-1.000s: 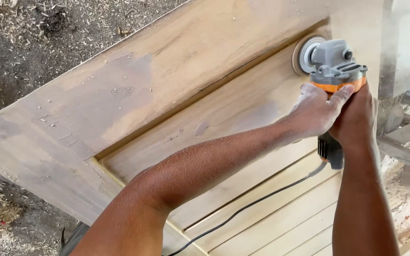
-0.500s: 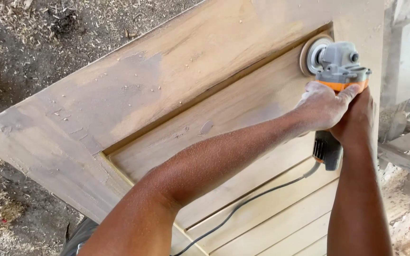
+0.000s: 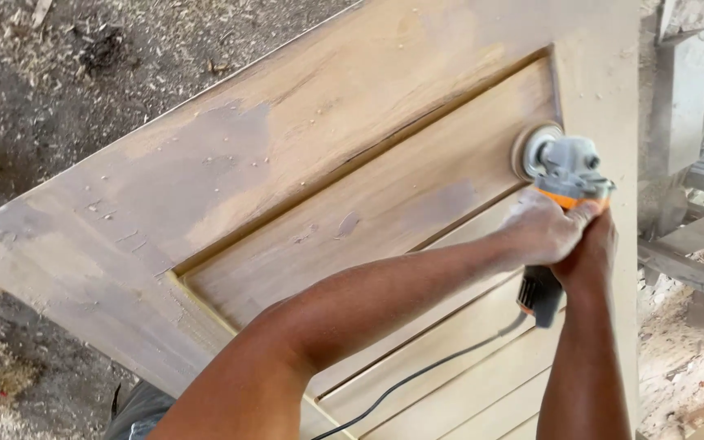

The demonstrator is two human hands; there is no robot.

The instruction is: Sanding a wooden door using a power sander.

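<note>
Woodworking shop, as I read it: panelled wooden door (image 3: 303,187) under my hands w/ angle grinder (image 3: 560,183); sawdust & shavings on dirt floor (image 3: 34,98) to their left; timber offcuts (image 3: 694,269) stacked to their right.

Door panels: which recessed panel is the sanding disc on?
The sanding disc rests on the wide top panel, darker and streaked with brown. The narrow slats below it, under the forearms, are paler and the disc is off them.
</note>
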